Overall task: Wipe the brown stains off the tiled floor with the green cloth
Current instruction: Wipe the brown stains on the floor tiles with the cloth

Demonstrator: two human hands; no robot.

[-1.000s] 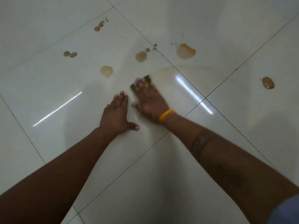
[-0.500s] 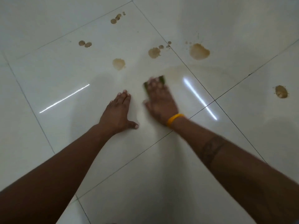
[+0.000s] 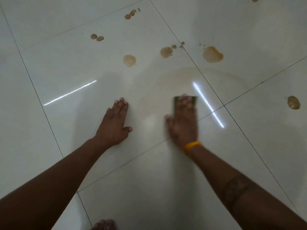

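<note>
My right hand (image 3: 183, 121) presses flat on the green cloth (image 3: 194, 99), of which only the far edge shows past my fingertips; both are motion-blurred. My left hand (image 3: 114, 125) lies flat on the white tiled floor (image 3: 49, 63), fingers together, holding nothing. Brown stains lie beyond the hands: one blotch (image 3: 129, 60) ahead of the left hand, another (image 3: 166, 52) near the grout line, a larger one (image 3: 212, 54) to its right, a pair (image 3: 97, 37) further left, and one (image 3: 293, 102) at the far right. A faint brownish smear (image 3: 191, 75) spreads just ahead of the cloth.
More small stains (image 3: 130, 14) sit at the top centre. Dark grout lines (image 3: 232, 113) cross the glossy tiles, which reflect two strip lights (image 3: 207, 105). A foot (image 3: 103, 224) shows at the bottom edge. An orange band (image 3: 192, 146) circles my right wrist.
My right hand has slid the cloth to the right, away from my left hand, which has stayed planted. The view has shifted, so the stains appear lower and further right.
</note>
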